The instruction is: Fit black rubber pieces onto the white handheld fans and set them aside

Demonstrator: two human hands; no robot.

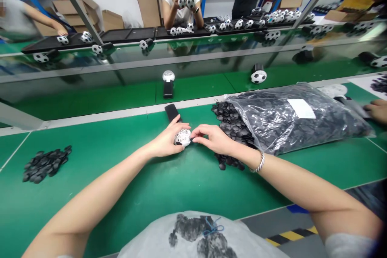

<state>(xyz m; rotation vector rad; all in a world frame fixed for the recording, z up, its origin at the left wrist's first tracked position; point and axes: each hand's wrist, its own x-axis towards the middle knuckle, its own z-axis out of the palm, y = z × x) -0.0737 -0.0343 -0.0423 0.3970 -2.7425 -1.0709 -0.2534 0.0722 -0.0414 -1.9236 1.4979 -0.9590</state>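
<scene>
My left hand (pixel 168 139) grips a white openwork ball head (pixel 183 138) that has a black handle (pixel 172 112) lying away from me on the green bench. The thumb and fingers curve round the ball's left side. My right hand (pixel 211 138) pinches a small black piece (pixel 191 139) against the ball's right side. Most of that piece is hidden by the fingertips. Just right of the right hand, loose black pieces (pixel 234 125) spill from a clear plastic bag (pixel 290 121) with a white label.
A smaller pile of black pieces (pixel 47 164) lies at the left. Beyond the bench, a conveyor (pixel 121 96) carries a white-headed device (pixel 168 84) and a football-patterned one (pixel 258 74). Co-workers sit and stand behind black trays (pixel 130 34). Another person's hand (pixel 376 111) is at the right edge.
</scene>
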